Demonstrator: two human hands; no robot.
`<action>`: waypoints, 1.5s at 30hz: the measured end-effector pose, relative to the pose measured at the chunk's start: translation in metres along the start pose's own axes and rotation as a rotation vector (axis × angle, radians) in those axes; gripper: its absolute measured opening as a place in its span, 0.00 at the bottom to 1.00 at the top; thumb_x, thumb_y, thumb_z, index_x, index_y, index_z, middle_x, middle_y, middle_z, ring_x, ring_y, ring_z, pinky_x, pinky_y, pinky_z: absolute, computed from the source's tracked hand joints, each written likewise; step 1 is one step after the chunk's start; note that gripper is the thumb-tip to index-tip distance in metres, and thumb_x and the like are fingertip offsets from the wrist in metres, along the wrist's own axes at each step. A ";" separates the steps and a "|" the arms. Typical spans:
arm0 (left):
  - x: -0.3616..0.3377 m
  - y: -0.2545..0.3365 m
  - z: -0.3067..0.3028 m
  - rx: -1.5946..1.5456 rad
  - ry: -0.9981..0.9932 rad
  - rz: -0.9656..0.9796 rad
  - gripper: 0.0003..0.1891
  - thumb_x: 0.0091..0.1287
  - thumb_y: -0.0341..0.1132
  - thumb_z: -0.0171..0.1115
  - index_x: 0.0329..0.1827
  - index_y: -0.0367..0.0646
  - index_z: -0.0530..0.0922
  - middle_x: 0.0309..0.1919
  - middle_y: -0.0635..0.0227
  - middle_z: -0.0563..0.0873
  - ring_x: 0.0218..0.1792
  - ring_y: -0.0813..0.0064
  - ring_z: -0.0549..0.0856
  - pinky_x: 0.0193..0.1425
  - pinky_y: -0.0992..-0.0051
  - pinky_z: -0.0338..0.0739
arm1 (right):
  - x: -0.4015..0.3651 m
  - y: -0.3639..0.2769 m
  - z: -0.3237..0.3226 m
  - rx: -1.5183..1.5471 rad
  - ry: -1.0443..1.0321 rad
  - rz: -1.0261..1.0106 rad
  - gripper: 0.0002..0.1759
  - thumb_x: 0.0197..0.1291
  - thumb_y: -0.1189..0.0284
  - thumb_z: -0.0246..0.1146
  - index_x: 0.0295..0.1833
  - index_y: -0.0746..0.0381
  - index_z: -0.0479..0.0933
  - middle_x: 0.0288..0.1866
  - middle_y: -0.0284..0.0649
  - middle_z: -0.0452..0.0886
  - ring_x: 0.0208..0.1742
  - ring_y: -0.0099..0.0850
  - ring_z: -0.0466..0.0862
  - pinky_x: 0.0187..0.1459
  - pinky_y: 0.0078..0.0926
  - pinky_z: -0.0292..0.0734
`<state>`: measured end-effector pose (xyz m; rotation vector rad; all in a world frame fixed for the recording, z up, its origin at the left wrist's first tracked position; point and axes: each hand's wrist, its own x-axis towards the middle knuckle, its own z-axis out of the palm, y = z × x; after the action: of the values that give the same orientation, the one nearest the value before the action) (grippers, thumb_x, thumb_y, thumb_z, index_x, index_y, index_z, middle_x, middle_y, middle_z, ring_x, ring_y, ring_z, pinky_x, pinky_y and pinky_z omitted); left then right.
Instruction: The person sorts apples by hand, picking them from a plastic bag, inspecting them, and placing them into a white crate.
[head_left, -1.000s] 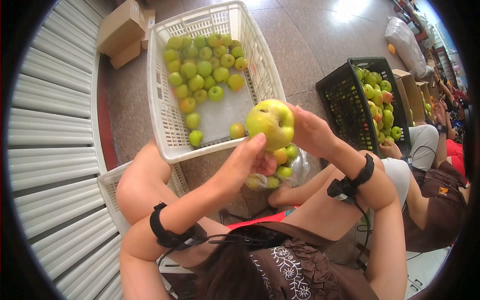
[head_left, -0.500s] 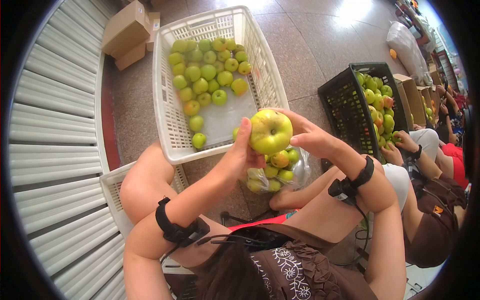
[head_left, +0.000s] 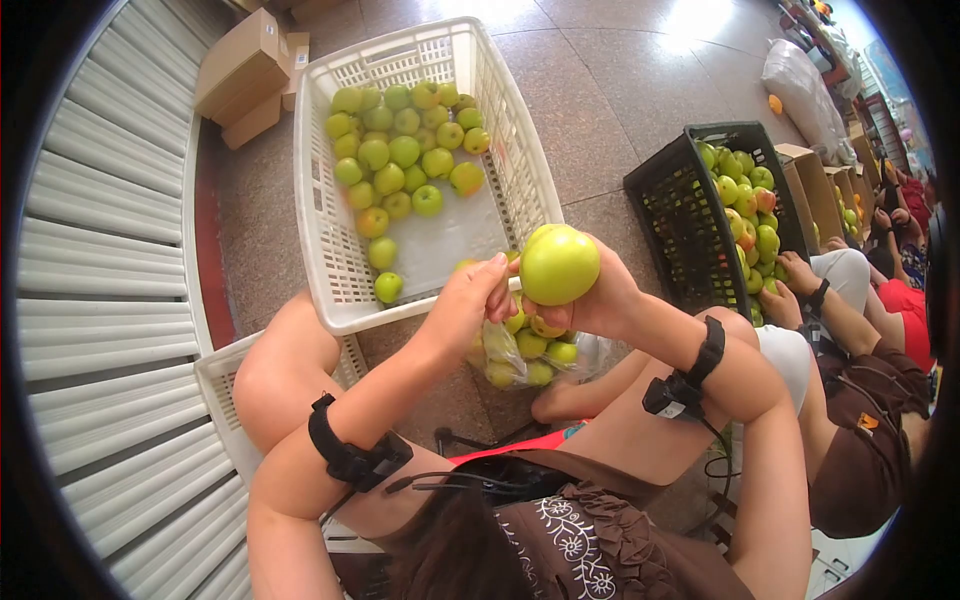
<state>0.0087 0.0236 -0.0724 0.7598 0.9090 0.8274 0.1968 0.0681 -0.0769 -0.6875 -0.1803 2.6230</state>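
Note:
A large green apple (head_left: 560, 265) rests in my right hand (head_left: 608, 296), whose fingers curl under and behind it. Just left of the apple is my left hand (head_left: 478, 297), its fingers bent together near the apple's lower left side; whether they pinch anything is hidden. Below both hands, a clear plastic bag (head_left: 508, 366) holds several green apples. The white slatted crate (head_left: 310, 215) in front of me has several green and reddish apples (head_left: 404, 151) on a pale liner, mostly toward its far and left sides.
To the right stands a black crate (head_left: 660, 215) of apples, with a co-worker's hands (head_left: 790, 290) at its near end. Cardboard boxes (head_left: 240, 65) lie at the upper left. A white slatted surface (head_left: 110, 260) runs along the left. A filled sack (head_left: 803, 95) lies at the upper right.
The apple has turned to show a smoother side and shifted slightly right, now in my right hand. My left hand has come off it and its fingers have closed. The view has shifted slightly.

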 end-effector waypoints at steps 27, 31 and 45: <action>-0.016 0.021 0.023 -0.626 -0.195 -0.177 0.35 0.63 0.61 0.43 0.63 0.40 0.61 0.56 0.53 0.71 0.56 0.60 0.72 0.61 0.63 0.65 | -0.041 0.025 0.035 -0.278 -0.344 0.336 0.53 0.56 0.34 0.24 0.61 0.75 0.59 0.32 0.53 0.80 0.28 0.33 0.81 0.33 0.24 0.75; -0.012 0.003 0.011 -1.014 -0.182 -0.216 0.34 0.63 0.59 0.43 0.56 0.35 0.67 0.51 0.55 0.75 0.52 0.62 0.75 0.59 0.65 0.68 | -0.043 0.011 0.037 -0.651 -0.229 0.345 0.52 0.57 0.34 0.27 0.60 0.74 0.63 0.18 0.38 0.76 0.19 0.23 0.73 0.25 0.17 0.68; -0.012 -0.007 0.012 -0.954 -0.102 -0.581 0.31 0.62 0.59 0.41 0.47 0.36 0.73 0.32 0.54 0.81 0.20 0.66 0.80 0.25 0.75 0.79 | -0.025 -0.010 0.034 -1.061 -0.029 -0.282 0.21 0.64 0.62 0.49 0.57 0.64 0.67 0.50 0.37 0.72 0.52 0.23 0.70 0.54 0.25 0.66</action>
<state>0.0168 0.0072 -0.0689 -0.2898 0.4945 0.5870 0.2032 0.0662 -0.0339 -0.8351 -1.6026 2.1112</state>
